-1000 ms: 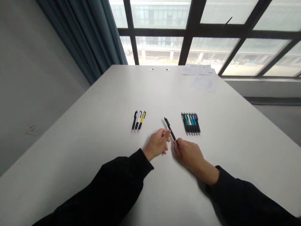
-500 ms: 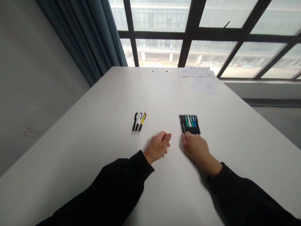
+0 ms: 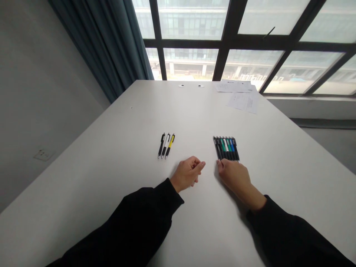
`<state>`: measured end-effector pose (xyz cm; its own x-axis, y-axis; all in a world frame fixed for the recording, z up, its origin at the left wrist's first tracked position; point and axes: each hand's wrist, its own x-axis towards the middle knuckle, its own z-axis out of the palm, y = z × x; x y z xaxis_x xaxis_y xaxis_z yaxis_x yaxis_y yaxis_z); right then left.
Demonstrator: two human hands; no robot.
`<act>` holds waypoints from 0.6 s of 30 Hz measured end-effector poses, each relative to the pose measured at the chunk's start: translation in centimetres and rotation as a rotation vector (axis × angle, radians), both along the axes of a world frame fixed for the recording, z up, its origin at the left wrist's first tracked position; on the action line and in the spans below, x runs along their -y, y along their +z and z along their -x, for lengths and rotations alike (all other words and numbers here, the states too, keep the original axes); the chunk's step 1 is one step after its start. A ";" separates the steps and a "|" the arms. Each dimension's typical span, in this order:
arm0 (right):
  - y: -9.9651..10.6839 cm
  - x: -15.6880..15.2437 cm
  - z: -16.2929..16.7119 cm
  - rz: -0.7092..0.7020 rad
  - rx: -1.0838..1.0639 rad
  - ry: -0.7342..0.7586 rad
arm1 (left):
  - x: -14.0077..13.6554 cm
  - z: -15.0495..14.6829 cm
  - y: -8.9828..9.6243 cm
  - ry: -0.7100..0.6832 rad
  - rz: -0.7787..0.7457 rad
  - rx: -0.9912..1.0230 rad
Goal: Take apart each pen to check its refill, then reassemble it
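Observation:
My left hand [image 3: 187, 171] is loosely closed above the white table, its fingers curled in and the thumb held out; I see nothing in it. To its upper left, three pens lie side by side at a slant: a black pen [image 3: 161, 146], a white pen [image 3: 166, 145] with a black grip, and a yellow pen [image 3: 170, 145]. My right hand [image 3: 233, 172] is closed at the near ends of a tight row of several pens [image 3: 226, 146] in black, green, white and blue. Its knuckles cover those ends, so whether the fingers pinch anything is hidden.
Printed sheets of paper [image 3: 237, 92] lie at the far right of the table [image 3: 116, 155]. Two small oval fittings [image 3: 181, 85] sit near its far edge. Behind stand a blue curtain [image 3: 111, 44] and a dark-framed window [image 3: 222, 43]. A wall socket [image 3: 43, 154] is on the left.
My left thumb has straightened a little away from the curled fingers. My right hand stays at the near ends of the pen row. The whole view has shifted slightly.

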<state>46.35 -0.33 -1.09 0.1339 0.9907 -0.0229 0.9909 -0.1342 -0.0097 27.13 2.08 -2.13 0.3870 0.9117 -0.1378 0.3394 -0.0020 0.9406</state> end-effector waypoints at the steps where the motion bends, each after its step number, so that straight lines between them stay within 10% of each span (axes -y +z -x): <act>1: 0.0 0.0 0.0 -0.002 0.004 0.002 | -0.4 0.7 -0.1 0.014 -0.090 -0.064; 6: -0.2 0.3 -0.2 -0.032 -0.001 0.042 | -3.0 5.6 -0.4 0.273 -0.621 -0.626; 18: -1.3 1.5 -1.1 -0.218 -0.099 0.266 | -3.7 7.1 0.1 0.352 -0.596 -1.001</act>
<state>47.45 -1.80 -2.43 -0.1217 0.9737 0.1925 0.9838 0.1441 -0.1069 20.01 5.74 -2.06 0.0679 0.9678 0.2424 0.9837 -0.1055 0.1455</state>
